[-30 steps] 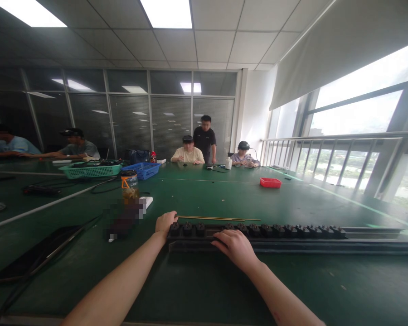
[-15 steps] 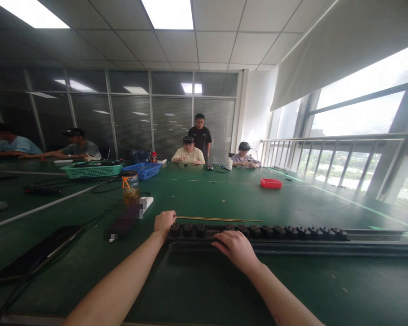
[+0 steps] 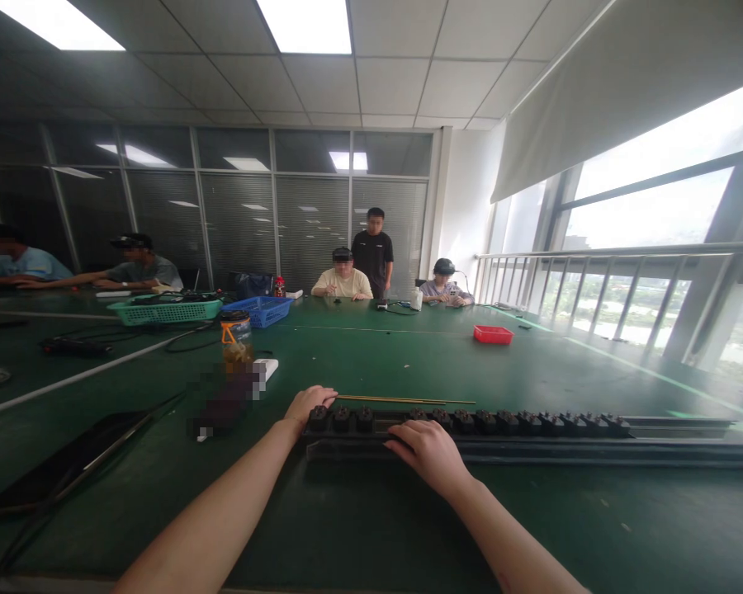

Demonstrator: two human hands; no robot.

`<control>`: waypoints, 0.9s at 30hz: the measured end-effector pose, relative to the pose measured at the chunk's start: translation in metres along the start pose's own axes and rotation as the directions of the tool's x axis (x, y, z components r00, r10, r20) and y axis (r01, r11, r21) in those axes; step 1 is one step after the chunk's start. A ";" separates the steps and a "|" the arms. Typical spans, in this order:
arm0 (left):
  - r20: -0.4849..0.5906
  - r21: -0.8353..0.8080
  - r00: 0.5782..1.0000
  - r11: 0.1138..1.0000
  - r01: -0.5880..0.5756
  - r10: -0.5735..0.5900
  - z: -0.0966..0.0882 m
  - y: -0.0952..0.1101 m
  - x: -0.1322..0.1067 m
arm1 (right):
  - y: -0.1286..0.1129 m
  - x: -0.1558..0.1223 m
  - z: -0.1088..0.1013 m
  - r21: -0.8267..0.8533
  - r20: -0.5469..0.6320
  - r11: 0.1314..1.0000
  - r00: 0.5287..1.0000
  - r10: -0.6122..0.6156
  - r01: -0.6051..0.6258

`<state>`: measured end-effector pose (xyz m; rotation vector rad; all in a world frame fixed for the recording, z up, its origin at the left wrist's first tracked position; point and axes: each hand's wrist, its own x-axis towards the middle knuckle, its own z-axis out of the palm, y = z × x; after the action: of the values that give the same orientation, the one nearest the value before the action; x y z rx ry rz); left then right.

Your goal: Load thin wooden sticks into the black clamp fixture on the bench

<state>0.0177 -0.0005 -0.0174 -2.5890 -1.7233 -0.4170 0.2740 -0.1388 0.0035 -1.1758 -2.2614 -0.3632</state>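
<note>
A long black rail (image 3: 532,453) lies across the table in front of me, with a row of black blocks (image 3: 506,423) along its top; small metal pins stick up from them. My left hand (image 3: 313,404) is behind the rail's left end, its fingers closed at the near-left end of some thin brass-coloured rods (image 3: 402,400). These rods lie behind the rail, roughly parallel to it. My right hand (image 3: 430,447) grips the rail at a gap in the row of blocks, fingers over the top and thumb at the front. Its fingertips are partly hidden.
On the green table (image 3: 371,528) stand a jar (image 3: 236,334), a green basket (image 3: 167,311), a blue basket (image 3: 261,312) and a red tray (image 3: 493,334). A dark tablet-like slab (image 3: 68,462) with a cable lies at left. Several people sit or stand beyond.
My left hand has slid a little to the right along the rods, which stay in place. My right hand keeps its place on the rail. The standing person has shifted slightly right.
</note>
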 end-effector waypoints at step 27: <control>0.039 -0.019 0.997 0.998 -0.060 0.060 -0.005 0.006 0.000 | 0.001 -0.001 -0.001 0.006 0.024 1.000 1.000 0.007 -0.008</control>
<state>0.0223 -0.0036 -0.0116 -2.6718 -1.6558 -0.3838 0.2756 -0.1392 0.0032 -1.1914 -2.2769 -0.3404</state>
